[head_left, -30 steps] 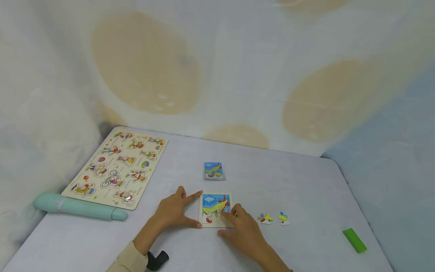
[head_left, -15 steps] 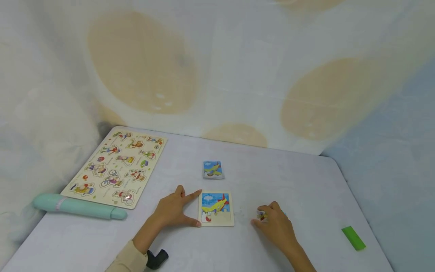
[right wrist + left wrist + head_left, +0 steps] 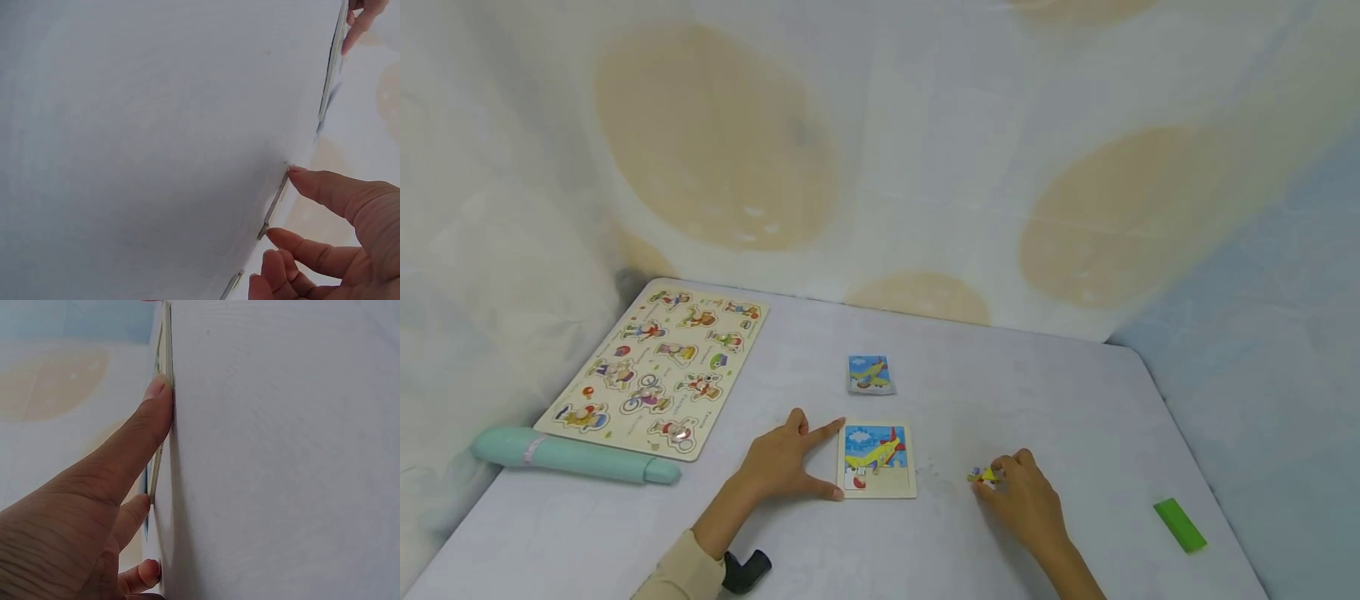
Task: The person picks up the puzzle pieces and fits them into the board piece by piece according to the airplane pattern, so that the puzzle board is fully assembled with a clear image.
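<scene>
A small wooden jigsaw tray with an airplane picture lies on the table; its lower right shows bare wood. My left hand stretches thumb and index finger to the tray's left corners; in the left wrist view the thumb lies against its edge. To the tray's right, my right hand pinches a jigsaw piece at the table, yellow and multicoloured. The right wrist view shows thumb and index finger at opposite ends of this jigsaw piece. Another jigsaw piece lies nearby, hidden behind the hand in the head view.
Behind the tray lies a small packet with an airplane picture. A large picture puzzle board and a mint-green tube-shaped object sit at left. A black object is near the left sleeve; a green strip lies far right.
My right hand has left the tray's right side and moved right to the loose jigsaw pieces, where it now pinches one. The left hand has stayed at the tray.
</scene>
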Motion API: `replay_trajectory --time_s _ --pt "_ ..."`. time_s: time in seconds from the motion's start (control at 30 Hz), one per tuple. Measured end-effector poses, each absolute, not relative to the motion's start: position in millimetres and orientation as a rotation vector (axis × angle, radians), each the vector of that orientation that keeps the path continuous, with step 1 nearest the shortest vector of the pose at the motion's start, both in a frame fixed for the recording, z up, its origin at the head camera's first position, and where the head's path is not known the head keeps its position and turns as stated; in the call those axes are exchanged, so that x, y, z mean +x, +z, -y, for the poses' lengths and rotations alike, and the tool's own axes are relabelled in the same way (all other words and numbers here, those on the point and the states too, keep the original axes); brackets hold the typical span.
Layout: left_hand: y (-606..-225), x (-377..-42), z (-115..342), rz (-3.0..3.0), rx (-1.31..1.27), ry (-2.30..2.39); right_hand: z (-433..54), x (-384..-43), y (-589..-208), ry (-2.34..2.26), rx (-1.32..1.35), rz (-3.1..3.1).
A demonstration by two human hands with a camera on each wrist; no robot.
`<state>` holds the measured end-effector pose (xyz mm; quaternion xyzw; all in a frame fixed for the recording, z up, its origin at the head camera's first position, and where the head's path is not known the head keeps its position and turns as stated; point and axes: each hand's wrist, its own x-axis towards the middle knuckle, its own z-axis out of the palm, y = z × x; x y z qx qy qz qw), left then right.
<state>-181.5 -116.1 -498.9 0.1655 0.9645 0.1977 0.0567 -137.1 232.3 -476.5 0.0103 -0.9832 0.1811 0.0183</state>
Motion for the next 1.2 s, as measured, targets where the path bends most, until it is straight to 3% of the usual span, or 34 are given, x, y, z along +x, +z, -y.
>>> replay_trajectory --time_s 1.2 --pt "-497.3 -180.5 115.4 -2.932 0.509 0.589 -232.3 -136.7 -484.5 0.444 0.199 2.928"
